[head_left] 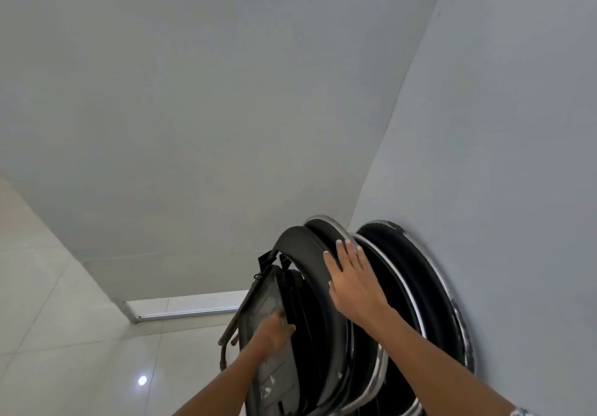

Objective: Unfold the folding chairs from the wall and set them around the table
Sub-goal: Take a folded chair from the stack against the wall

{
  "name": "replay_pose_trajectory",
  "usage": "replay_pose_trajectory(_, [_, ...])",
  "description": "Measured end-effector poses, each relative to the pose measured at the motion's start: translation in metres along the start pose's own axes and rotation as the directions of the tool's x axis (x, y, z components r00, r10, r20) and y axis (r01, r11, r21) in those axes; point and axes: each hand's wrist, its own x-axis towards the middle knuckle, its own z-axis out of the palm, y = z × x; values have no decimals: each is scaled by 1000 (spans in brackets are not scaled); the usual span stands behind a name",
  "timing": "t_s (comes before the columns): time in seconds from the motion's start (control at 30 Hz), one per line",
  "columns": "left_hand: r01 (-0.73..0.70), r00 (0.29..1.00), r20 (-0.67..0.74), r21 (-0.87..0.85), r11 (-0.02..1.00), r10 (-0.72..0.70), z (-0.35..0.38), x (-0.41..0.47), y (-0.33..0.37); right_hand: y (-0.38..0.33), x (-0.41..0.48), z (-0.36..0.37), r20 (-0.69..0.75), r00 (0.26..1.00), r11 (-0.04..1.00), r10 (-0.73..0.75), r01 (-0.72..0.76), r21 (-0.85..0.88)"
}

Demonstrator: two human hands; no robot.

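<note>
Against wall (pixel 484 124): stacked folded chairs (pixel 403 302).
L hand (pixel 274 328): gripping front chair's seat (pixel 268 367).
R hand (pixel 353 281): fingers spread, flat on backrest (pixel 307 254).

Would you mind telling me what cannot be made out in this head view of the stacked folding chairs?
- Chair legs and feet: cut off by the bottom edge.
- How many folding chairs lean on the wall: overlapping backs hide it.
- Left hand fingers: tucked behind the front chair's seat, so the grip is unclear.
- The table: out of view.
- Right hand: flat on a backrest, palm side hidden.

Glossy pale tiled floor (pixel 80 334), folded black chairs (pixel 371 302) standing on it, leaning against grey wall (pixel 500 157)
</note>
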Motion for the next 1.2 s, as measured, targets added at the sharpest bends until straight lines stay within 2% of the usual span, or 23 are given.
replay_pose_trajectory(0.23, [56,995,-73,-135,989,-67,30,42,5,32,37,32,12,1000,1000,21,-21,-11])
replay_pose_trajectory(0.33, [42,995,-87,-177,983,-58,40,51,4,38,40,36,-23,997,996,70,-69,61])
replay_pose_trajectory(0.5, [64,992,-93,-195,979,-84,52,63,7,54,47,37,-16,986,976,168,-164,141])
replay_pose_trajectory(0.57, [53,991,-111,-150,987,-70,54,64,10,57,46,42,11,982,969,190,-189,157])
replay_pose_trajectory(0.63, [-33,978,-210,-93,995,13,55,62,21,57,46,46,29,979,963,202,-204,174])
replay_pose_trajectory(0.73, [-249,922,-353,-232,940,157,52,48,53,55,46,48,44,977,958,207,-212,193])
replay_pose_trajectory(0.87, [-338,932,-281,-440,832,230,56,37,95,55,45,47,63,975,945,215,-224,240])
replay_pose_trajectory(1.0, [-312,947,-217,-466,828,235,65,33,109,57,44,45,69,974,930,215,-226,292])
replay_pose_trajectory(1.2, [-322,943,-220,-408,854,250,69,37,103,57,43,44,76,975,927,210,-223,301])
